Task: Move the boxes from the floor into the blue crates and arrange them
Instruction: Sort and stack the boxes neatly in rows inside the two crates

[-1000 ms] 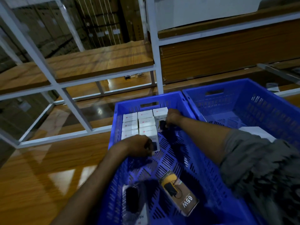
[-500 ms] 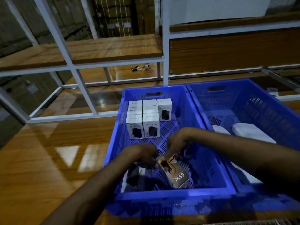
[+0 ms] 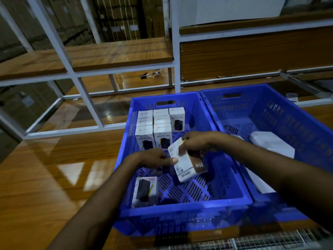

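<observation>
Both hands met over the middle of the left blue crate (image 3: pixel 185 208), sharing one box between them. The right hand (image 3: pixel 195 143) had its fingers curled over the far end of the 65W box (image 3: pixel 189 165), gripping it from above. The left hand (image 3: pixel 155 157) came in from the left, its thumb pressed flat on the box's white side; its other fingers were tucked beneath, out of sight. The box hung tilted above the crate's slotted bottom, its brown face with the "65W" print turned to the right and its near end lower than the far one.

In the far left corner of that crate stood a block of white boxes (image 3: pixel 158 129), upright and touching one another in rows, "HALLEY 20K" readable on the front ones. One more box (image 3: pixel 145 191) lay flat in the near left corner, its printed face up, well apart from the block.

The right blue crate (image 3: pixel 288 109) sat just beside the first, their long walls touching. It held plain white boxes (image 3: pixel 272 143) along its right side.

Both crates rested on a glossy wooden floor (image 3: pixel 45 177). Beyond their far edges rose a white metal rack (image 3: pixel 174 51) with wooden shelf boards (image 3: pixel 108 53).
</observation>
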### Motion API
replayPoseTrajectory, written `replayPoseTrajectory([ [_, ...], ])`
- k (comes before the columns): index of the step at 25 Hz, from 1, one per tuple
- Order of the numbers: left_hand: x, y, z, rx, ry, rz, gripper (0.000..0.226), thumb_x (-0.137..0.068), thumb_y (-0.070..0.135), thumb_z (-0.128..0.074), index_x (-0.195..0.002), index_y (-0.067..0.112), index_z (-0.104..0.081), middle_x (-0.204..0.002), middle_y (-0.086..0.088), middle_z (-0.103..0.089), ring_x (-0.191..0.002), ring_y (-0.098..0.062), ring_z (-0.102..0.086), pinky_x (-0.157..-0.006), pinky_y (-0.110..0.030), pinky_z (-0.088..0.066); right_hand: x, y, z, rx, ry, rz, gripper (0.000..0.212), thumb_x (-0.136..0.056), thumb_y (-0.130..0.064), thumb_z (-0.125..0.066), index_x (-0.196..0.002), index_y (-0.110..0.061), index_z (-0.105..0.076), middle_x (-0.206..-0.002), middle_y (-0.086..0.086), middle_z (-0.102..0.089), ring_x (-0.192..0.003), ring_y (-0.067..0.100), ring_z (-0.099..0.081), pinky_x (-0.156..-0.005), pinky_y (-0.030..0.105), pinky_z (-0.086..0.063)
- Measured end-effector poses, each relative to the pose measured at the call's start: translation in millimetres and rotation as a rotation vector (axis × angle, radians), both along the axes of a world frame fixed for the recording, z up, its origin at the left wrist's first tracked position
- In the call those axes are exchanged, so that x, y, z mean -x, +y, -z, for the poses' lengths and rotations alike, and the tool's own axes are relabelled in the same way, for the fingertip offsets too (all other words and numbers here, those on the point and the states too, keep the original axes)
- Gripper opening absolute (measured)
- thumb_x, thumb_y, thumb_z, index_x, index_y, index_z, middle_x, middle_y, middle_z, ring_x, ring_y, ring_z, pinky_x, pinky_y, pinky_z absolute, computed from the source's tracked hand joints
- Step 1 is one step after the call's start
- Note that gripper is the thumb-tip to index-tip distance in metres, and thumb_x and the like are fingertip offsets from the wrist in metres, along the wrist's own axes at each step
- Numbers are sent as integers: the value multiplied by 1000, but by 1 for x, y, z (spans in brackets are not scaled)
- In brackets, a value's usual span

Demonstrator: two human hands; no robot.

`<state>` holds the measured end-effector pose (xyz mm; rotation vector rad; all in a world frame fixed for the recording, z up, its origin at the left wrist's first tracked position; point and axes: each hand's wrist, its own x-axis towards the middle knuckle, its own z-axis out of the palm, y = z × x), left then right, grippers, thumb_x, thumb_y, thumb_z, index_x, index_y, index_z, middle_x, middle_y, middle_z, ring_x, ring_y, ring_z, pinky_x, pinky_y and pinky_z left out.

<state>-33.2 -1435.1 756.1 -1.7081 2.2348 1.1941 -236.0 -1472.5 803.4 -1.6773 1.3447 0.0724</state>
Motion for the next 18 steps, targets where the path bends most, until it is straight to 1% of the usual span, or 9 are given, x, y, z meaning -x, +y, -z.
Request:
replayPoseTrajectory([
  [1,1,1,-2,-24,81,-33,69,-93,70,-46,-96,6,-73,-86,-3,-77,-74,-22,-71,-62,-30,-52,5,-2,-4,-17,-112,92,36,-88,-21,-71,-120,-9,-59,-111,11,-69,-96,28,-66,-80,43,-56],
  [3,7,5,-10,-103,292,-117,54,-99,59,-46,-106,12,-72,-93,1,-79,-84,-17,-75,-61,-22,-52,9,-5,-8,-62,-351,295,36,-88,-18,-69,-122,-10,-63,-112,9,-73,-98,26,-68,-83,43,-56],
  [6,11,7,-22,-131,594,-243,40,-97,48,-61,-123,18,-63,-112,-7,-76,-104,-25,-73,-74,-30,-57,12,-7,-12,-151,-706,545,32,-93,-14,-62,-124,-7,-65,-105,11,-74,-98,28,-69,-81,41,-57],
  [8,10,5,-28,-32,719,-364,41,-94,41,-69,-126,17,-60,-110,-8,-76,-97,-19,-73,-77,-32,-57,16,-10,-14,-172,-830,617,32,-93,-13,-60,-123,-4,-65,-115,17,-72,-110,33,-67,-95,46,-55],
  [10,8,2,-33,62,829,-459,45,-91,37,-73,-129,18,-58,-104,-3,-77,-84,-11,-73,-71,-27,-57,22,-12,-19,-148,-844,622,25,-92,-14,-63,-115,-6,-67,-110,16,-72,-110,30,-65,-101,42,-50],
  [11,6,-1,-33,96,885,-501,51,-88,40,-75,-131,21,-57,-108,-3,-76,-85,-11,-74,-71,-29,-58,24,-14,-19,-133,-808,615,22,-91,-17,-66,-111,-10,-67,-105,12,-71,-106,26,-63,-101,40,-49],
  [14,2,-10,-29,201,974,-653,63,-79,50,-81,-132,28,-54,-123,-4,-71,-104,-18,-73,-85,-43,-61,28,-16,-16,-85,-641,527,27,-86,-27,-77,-110,-17,-69,-108,2,-72,-108,20,-62,-110,44,-45],
  [16,0,-14,-28,294,932,-703,56,-81,49,-80,-127,28,-56,-122,-3,-70,-103,-15,-72,-85,-41,-61,27,-18,-13,32,-529,432,50,-80,-23,-84,-125,-15,-64,-122,4,-72,-115,25,-65,-108,49,-48],
  [18,1,-13,-30,353,867,-680,44,-85,48,-77,-120,26,-62,-117,-1,-73,-100,-14,-71,-80,-35,-59,26,-17,-14,150,-437,342,88,-75,-18,-88,-150,-19,-41,-143,6,-57,-125,26,-58,-99,42,-49],
])
